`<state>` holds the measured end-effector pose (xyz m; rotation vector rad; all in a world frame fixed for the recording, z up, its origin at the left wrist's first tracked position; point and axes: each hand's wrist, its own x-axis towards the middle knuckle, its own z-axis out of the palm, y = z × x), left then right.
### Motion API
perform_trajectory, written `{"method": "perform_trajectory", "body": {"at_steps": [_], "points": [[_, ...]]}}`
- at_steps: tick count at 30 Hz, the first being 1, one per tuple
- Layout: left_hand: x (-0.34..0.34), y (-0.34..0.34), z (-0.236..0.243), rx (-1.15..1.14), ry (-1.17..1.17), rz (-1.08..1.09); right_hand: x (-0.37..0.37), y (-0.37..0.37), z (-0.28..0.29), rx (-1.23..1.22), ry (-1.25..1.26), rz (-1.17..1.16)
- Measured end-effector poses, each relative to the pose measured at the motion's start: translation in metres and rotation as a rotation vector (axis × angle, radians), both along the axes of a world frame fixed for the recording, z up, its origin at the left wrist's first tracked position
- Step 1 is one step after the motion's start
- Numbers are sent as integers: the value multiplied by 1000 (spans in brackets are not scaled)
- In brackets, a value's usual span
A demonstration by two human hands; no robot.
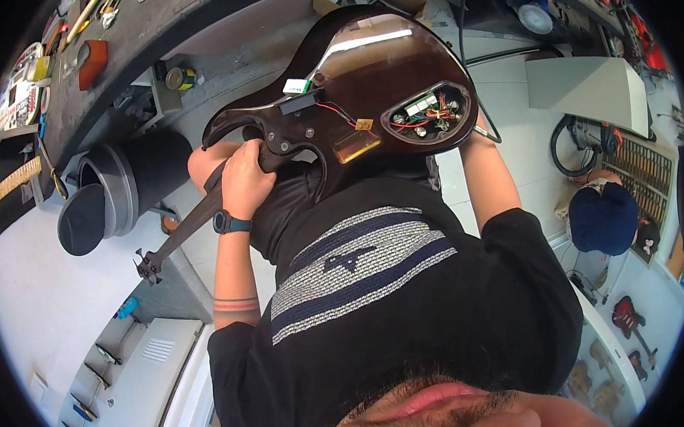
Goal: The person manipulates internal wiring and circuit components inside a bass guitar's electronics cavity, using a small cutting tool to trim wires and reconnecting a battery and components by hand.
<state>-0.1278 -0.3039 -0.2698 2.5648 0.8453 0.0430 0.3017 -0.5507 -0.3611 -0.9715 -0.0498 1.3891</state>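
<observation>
A dark brown bass guitar [373, 56] lies across my lap with its glossy back facing up. My left hand [247, 176] is closed around its neck, just beside the body joint. At the right edge of the body is my right hand [476, 135], its fingers hidden behind the rim. Near it shows the metal plug [482, 131] of a black cable. An open control cavity [429, 116] exposes colored wires and small parts. Red wire runs from there to a black battery holder [299, 103], beside a green-and-white block [297, 86]. A rectangular amber-toned recess [358, 146] sits at the lower edge.
A dark workbench [174, 34] with tools runs along the upper left. Beneath it lies a black-and-grey bin [112, 185], near the headstock [149, 264]. A white panel [588, 88] stands at right. Another person in blue [603, 217] is farther right, near a red guitar [627, 315].
</observation>
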Motion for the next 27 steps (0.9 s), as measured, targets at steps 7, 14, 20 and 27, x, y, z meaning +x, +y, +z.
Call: {"method": "perform_trajectory", "body": {"at_steps": [7,14,20,27], "points": [[-11,19,62,-42,34,-144,-82,-91,54,-635,-1260,714],[59,4,90,-186,-450,140,-112,-44,232,-474,-1106,1203],[103,-11,71,-88,-414,-245,-141,11,198,-143,-1797,325],[104,-23,61,-17,-429,-135,-156,25,162,-197,-1887,219]]}}
